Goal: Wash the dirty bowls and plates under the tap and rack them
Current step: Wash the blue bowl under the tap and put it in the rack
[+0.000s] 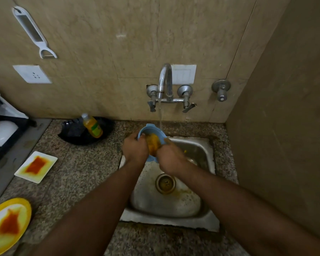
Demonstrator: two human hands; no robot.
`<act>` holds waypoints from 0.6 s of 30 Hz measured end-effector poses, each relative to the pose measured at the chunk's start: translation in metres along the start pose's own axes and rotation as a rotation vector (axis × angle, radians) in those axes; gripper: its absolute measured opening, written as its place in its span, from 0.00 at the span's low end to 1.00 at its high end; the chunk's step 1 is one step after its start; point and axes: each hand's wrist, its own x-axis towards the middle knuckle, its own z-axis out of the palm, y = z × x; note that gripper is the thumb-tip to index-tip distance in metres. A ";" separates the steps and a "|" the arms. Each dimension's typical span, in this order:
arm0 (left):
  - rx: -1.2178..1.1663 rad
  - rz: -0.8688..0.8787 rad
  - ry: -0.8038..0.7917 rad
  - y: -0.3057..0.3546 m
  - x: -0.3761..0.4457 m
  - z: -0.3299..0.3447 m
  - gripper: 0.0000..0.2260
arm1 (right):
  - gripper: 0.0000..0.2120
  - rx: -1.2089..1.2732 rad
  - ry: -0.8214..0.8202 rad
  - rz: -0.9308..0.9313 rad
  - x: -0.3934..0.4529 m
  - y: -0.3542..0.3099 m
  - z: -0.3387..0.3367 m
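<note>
A light blue bowl (149, 130) with orange-yellow residue inside is held tilted over the steel sink (207, 154), under water running from the tap (165, 80). My left hand (135, 148) grips the bowl's left rim. My right hand (171, 157) is at the bowl's right side with its fingers inside, rubbing the residue; it is motion-blurred. A white square plate (36, 166) smeared with red sauce lies on the counter to the left. A yellow round plate (7, 224) with red sauce sits at the lower left corner.
A black dish rack (13, 132) with a white dish (0, 133) stands at the far left. A dish soap bottle (92, 125) rests on a black tray (76, 133) by the wall. The sink drain (165, 182) is stained yellow. A side wall closes the right.
</note>
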 end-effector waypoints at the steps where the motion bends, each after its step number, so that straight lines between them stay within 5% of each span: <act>1: -0.012 0.007 0.031 -0.003 -0.002 0.002 0.11 | 0.08 0.136 0.057 0.035 -0.004 -0.005 0.002; 5: -0.029 0.026 0.049 -0.011 -0.003 0.006 0.12 | 0.04 0.551 0.179 0.100 -0.013 -0.011 0.015; 10: -0.137 0.049 -0.206 -0.026 -0.007 0.004 0.16 | 0.12 -0.166 0.021 0.001 -0.004 0.018 0.005; 12: -0.269 -0.029 -0.250 -0.021 -0.009 0.008 0.16 | 0.28 -0.320 -0.030 -0.014 -0.002 0.021 -0.007; 14: -0.391 -0.123 -0.251 -0.015 -0.007 0.012 0.15 | 0.39 -0.315 -0.096 0.021 0.001 0.008 -0.017; 18: -0.429 -0.131 -0.325 -0.022 -0.007 0.012 0.10 | 0.31 -0.199 -0.105 0.014 0.006 -0.020 -0.022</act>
